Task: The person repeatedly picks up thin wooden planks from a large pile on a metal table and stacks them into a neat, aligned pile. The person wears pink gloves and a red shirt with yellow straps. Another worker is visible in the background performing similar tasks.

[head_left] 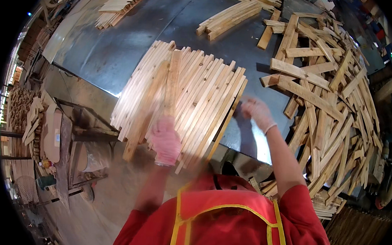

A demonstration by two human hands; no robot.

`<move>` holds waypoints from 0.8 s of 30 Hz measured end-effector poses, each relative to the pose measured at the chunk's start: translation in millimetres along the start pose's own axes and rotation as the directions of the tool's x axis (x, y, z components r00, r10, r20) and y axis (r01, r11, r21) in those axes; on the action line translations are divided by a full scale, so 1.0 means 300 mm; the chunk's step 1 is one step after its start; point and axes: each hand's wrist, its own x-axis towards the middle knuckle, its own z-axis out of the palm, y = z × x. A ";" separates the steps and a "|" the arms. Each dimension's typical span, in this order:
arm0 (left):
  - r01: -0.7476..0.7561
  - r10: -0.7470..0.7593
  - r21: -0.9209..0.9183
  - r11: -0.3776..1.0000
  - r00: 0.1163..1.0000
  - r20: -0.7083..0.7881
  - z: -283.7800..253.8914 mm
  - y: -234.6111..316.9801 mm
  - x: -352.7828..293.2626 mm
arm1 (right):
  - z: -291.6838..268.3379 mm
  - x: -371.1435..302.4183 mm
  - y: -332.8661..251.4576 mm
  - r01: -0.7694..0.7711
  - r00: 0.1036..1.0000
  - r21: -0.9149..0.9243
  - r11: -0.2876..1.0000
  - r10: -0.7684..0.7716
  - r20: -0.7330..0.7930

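Observation:
My left hand, in a pale pinkish glove, is closed round the near end of a wooden slat. This slat lies above a row of light wooden slats set side by side on the dark metal table. Another loose slat lies slantwise under it across the row and sticks out at the near side. To the right of the row, above the table, is my gloved right hand. Motion smears its fingers, and I make out nothing in it.
On the right spreads a big jumbled heap of slats. Neat stacks lie farther back: a bundle at the middle and a stack at far left. A wheeled metal cart stands left of the table.

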 end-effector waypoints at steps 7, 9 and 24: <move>-0.151 0.198 -0.281 0.948 0.969 0.145 0.108 0.324 -0.020 | -0.094 0.491 -0.162 0.196 0.868 -0.600 0.775 -0.422 -0.262; -0.144 0.179 -0.286 0.947 0.978 0.102 0.121 0.379 0.024 | -0.201 0.571 -0.183 0.322 0.935 -0.216 0.922 -0.345 -0.078; 0.529 -0.183 -0.680 0.508 0.837 0.515 -0.176 0.363 0.555 | 0.372 -0.092 0.213 -0.107 0.985 -0.189 0.976 0.130 0.117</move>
